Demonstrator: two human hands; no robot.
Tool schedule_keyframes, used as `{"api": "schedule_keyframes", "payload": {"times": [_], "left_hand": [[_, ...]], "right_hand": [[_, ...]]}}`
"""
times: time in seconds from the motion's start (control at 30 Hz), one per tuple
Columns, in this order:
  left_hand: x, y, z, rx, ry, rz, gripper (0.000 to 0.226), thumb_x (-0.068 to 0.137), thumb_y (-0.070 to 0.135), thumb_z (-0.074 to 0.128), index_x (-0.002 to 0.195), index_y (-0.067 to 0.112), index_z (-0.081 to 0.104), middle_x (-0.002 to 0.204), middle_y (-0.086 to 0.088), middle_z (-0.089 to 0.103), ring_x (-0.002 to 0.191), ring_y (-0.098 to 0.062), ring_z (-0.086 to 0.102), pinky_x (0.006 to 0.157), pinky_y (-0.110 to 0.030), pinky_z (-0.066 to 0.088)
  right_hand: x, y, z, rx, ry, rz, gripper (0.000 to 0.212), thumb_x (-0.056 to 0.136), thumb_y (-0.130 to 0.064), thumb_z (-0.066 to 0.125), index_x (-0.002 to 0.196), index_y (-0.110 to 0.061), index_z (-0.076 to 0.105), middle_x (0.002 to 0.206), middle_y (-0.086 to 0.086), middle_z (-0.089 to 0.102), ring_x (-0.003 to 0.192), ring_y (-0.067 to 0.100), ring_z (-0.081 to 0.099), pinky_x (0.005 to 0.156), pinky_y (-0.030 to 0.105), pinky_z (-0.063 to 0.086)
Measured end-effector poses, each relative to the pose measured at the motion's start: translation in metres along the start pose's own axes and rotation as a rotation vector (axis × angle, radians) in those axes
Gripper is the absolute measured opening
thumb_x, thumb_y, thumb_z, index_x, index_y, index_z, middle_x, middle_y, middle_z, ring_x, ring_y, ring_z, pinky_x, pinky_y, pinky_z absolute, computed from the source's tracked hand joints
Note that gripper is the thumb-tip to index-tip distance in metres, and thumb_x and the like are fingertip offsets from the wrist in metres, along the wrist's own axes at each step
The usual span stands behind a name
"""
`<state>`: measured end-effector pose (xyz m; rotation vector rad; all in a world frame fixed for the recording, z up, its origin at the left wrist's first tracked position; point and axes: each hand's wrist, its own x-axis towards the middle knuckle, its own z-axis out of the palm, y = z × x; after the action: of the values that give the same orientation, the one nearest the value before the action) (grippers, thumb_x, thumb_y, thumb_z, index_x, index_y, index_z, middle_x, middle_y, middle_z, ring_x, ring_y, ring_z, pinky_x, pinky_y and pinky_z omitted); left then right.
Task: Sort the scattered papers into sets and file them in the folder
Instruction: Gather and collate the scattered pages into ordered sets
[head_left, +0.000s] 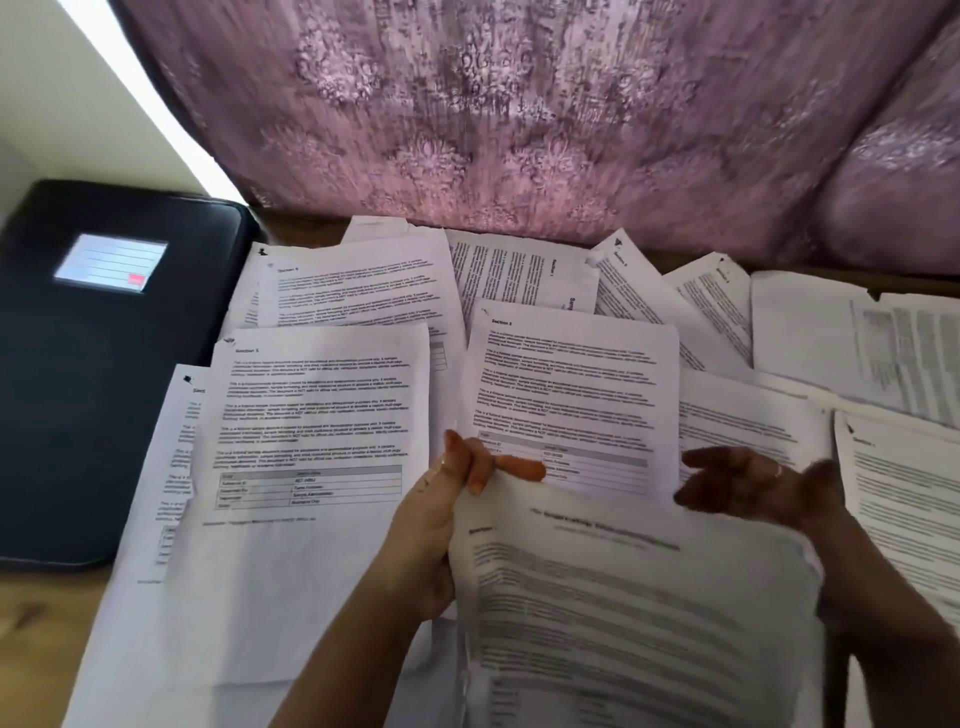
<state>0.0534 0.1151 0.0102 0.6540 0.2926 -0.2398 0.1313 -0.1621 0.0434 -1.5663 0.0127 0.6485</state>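
Several printed white papers (322, 410) lie scattered and overlapping across the table. A black folder (78, 374) with a white label lies shut at the left. My left hand (441, 509) grips the upper left corner of a lifted sheet (639, 613), fingers curled over its top edge. My right hand (753, 486) hovers above that sheet's top right, fingers spread and relaxed, holding nothing. Both the hand and the held sheet are blurred.
A purple patterned fabric (519, 114) hangs right behind the table's far edge. A white wall (62, 88) is at the far left. Bare wooden tabletop (36, 649) shows at the near left below the folder.
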Motion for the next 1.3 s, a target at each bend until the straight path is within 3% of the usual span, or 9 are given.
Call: {"api": "schedule_keyframes", "payload": {"times": [0.07, 0.17, 0.4, 0.63, 0.8, 1.0, 1.1, 1.2, 1.3], "left_hand": [[0.007, 0.003, 0.009, 0.031, 0.089, -0.036, 0.046, 0.078, 0.064, 0.060, 0.057, 0.024, 0.055, 0.105, -0.009, 0.074, 0.099, -0.020, 0.070, 0.076, -0.027, 0.056], [0.016, 0.010, 0.020, 0.077, 0.135, -0.132, 0.045, 0.083, 0.062, 0.052, 0.058, 0.025, 0.058, 0.116, -0.010, 0.071, 0.107, -0.024, 0.068, 0.078, -0.031, 0.057], [0.014, 0.041, 0.020, 0.130, 0.214, -0.086, 0.048, 0.087, 0.063, 0.049, 0.060, 0.025, 0.062, 0.117, -0.003, 0.071, 0.105, -0.022, 0.069, 0.077, -0.032, 0.058], [0.002, 0.057, 0.022, 0.200, 0.321, -0.013, 0.047, 0.087, 0.061, 0.046, 0.065, 0.024, 0.064, 0.107, -0.002, 0.074, 0.096, -0.021, 0.072, 0.073, -0.033, 0.059], [0.012, 0.053, 0.015, 0.422, 0.393, 0.168, 0.048, 0.068, 0.074, 0.040, 0.054, 0.034, 0.062, 0.071, 0.013, 0.069, 0.066, 0.005, 0.061, 0.063, -0.009, 0.047], [0.010, 0.060, 0.002, 0.415, 0.260, 0.168, 0.035, 0.088, 0.046, 0.048, 0.068, 0.034, 0.074, 0.096, 0.017, 0.074, 0.094, 0.009, 0.065, 0.078, -0.006, 0.045], [0.004, 0.066, -0.013, 0.646, 0.259, 0.253, 0.031, 0.093, 0.058, 0.048, 0.098, 0.040, 0.074, 0.109, 0.023, 0.069, 0.106, 0.008, 0.060, 0.090, -0.011, 0.046], [0.003, 0.079, -0.035, 0.980, 0.411, 0.315, 0.040, 0.081, 0.071, 0.045, 0.112, 0.051, 0.061, 0.120, 0.035, 0.059, 0.104, 0.015, 0.054, 0.094, -0.018, 0.046], [0.005, 0.089, -0.068, 1.638, 0.558, 0.168, 0.071, 0.085, 0.076, 0.023, 0.149, 0.043, 0.019, 0.156, 0.027, -0.009, 0.145, 0.001, -0.008, 0.121, -0.029, -0.002]], "right_hand": [[-0.015, 0.000, -0.007, 0.407, -0.017, 0.127, 0.095, 0.088, -0.062, 0.030, 0.142, 0.016, 0.025, 0.137, 0.051, 0.024, 0.127, 0.058, 0.031, 0.109, 0.059, 0.027], [-0.015, 0.017, -0.014, 0.363, -0.106, 0.052, 0.080, 0.089, -0.071, 0.035, 0.138, -0.011, 0.050, 0.143, 0.024, 0.044, 0.126, 0.035, 0.051, 0.093, 0.046, 0.051], [0.019, -0.030, 0.023, -0.604, -0.031, -0.159, 0.065, 0.052, -0.076, 0.075, 0.111, -0.053, 0.061, 0.101, -0.024, 0.071, 0.086, -0.001, 0.069, 0.063, 0.010, 0.053], [0.056, -0.081, 0.098, -1.303, -0.024, -0.658, 0.068, 0.076, -0.075, 0.048, 0.130, -0.032, 0.054, 0.116, -0.021, 0.056, 0.103, 0.007, 0.057, 0.091, 0.036, 0.045], [0.080, -0.071, 0.131, -1.107, -0.318, -0.410, 0.072, 0.059, -0.099, 0.030, 0.113, -0.058, 0.054, 0.112, -0.039, 0.059, 0.109, -0.015, 0.054, 0.097, 0.024, 0.048], [0.114, -0.065, 0.133, -1.044, -0.434, -0.327, 0.043, 0.059, -0.091, 0.049, 0.100, -0.086, 0.037, 0.113, -0.059, 0.040, 0.116, -0.030, 0.035, 0.102, -0.002, 0.022], [0.129, -0.062, 0.133, -0.988, -0.475, -0.212, 0.034, 0.080, -0.060, 0.062, 0.066, -0.084, 0.044, 0.106, -0.027, 0.069, 0.108, -0.010, 0.058, 0.086, -0.002, 0.035], [0.134, -0.065, 0.129, -0.960, -0.488, -0.271, 0.036, 0.054, -0.094, 0.049, 0.080, -0.073, 0.059, 0.087, -0.038, 0.066, 0.092, -0.019, 0.059, 0.084, -0.001, 0.038], [0.139, -0.063, 0.131, -0.937, -0.481, -0.280, 0.049, 0.048, -0.098, 0.047, 0.082, -0.067, 0.064, 0.080, -0.036, 0.067, 0.082, -0.018, 0.062, 0.078, -0.002, 0.041]]}}
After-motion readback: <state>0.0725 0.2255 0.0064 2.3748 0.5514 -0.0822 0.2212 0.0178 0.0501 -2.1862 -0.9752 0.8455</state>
